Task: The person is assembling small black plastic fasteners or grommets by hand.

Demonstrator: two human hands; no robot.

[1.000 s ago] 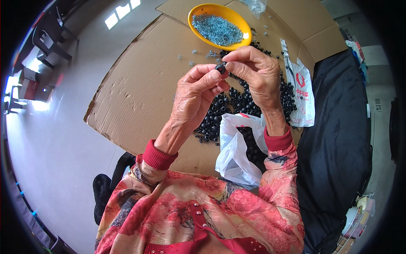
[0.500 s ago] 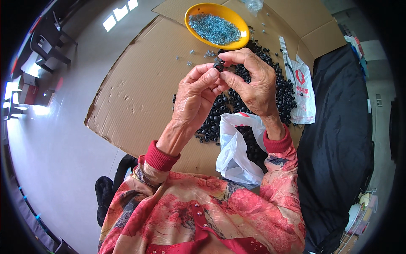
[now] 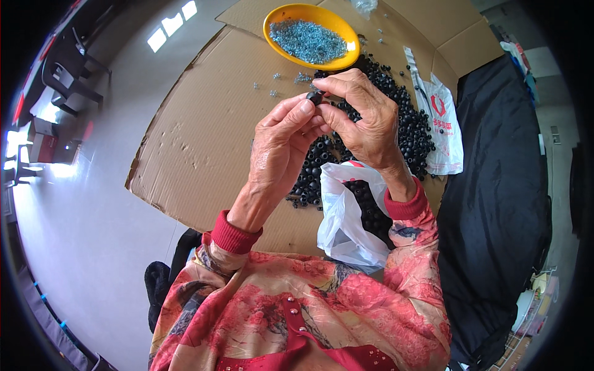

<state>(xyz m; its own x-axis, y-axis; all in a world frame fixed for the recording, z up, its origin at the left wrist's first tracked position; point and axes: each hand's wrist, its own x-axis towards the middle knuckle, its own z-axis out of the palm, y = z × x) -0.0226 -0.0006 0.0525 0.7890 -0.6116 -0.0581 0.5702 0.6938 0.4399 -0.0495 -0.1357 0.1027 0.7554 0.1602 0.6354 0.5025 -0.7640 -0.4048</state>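
Observation:
Over the cardboard, my left hand (image 3: 275,145) pinches a small, round black plastic part (image 3: 314,98) between thumb and fingers. My right hand (image 3: 368,123) meets it from the other side, index finger above and thumb below, its tips at the same part. Whether a smaller piece sits between the right fingertips is hidden. Behind and beneath my right hand spreads a pile of similar black parts (image 3: 413,133), some with holes. A yellow bowl (image 3: 353,54) beyond my hands holds many small silvery-blue metal pieces (image 3: 308,41).
An open white plastic bag (image 3: 339,213) with black parts inside stands close to my body. Another white bag (image 3: 447,139) lies flat right of the pile. Loose metal pieces (image 3: 302,78) are scattered on the cardboard (image 3: 192,123). Black cloth (image 3: 495,204) covers something at the right.
The black part has tilted slightly between my fingertips, and both hands keep their hold near it. The whole view has shifted a little.

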